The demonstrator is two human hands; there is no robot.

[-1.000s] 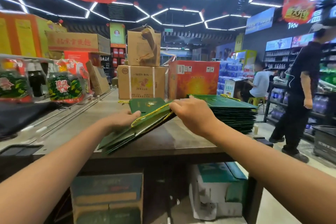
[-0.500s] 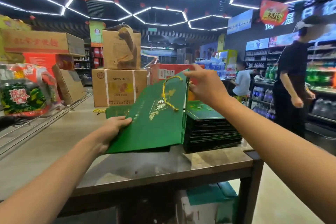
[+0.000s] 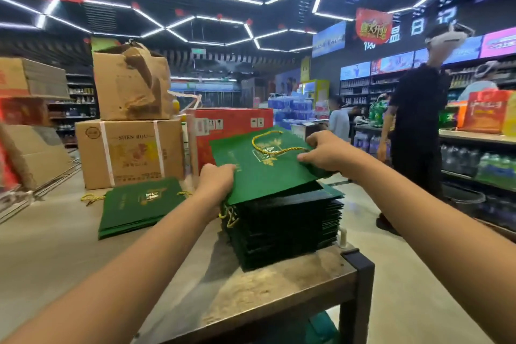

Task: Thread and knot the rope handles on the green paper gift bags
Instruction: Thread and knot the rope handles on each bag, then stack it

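A flat green paper gift bag (image 3: 259, 173) with a gold rope handle (image 3: 272, 148) lying across its face is tilted just above a tall stack of flat green bags (image 3: 284, 226). My left hand (image 3: 216, 180) grips its near left corner. My right hand (image 3: 325, 152) pinches its right edge by the handle's end. A smaller pile of green bags (image 3: 139, 207) lies on the table to the left, with gold rope ends (image 3: 90, 199) showing at its far side.
The stack stands near the right corner of a worn table (image 3: 279, 282). Cardboard boxes (image 3: 129, 152) and a red carton (image 3: 231, 127) line the table's far side. A person in black (image 3: 416, 126) stands in the aisle to the right, by drink shelves (image 3: 480, 165).
The bag was lifted off the left pile, swung upright and carried right. It now tilts low over the tall stack, still held in both hands.
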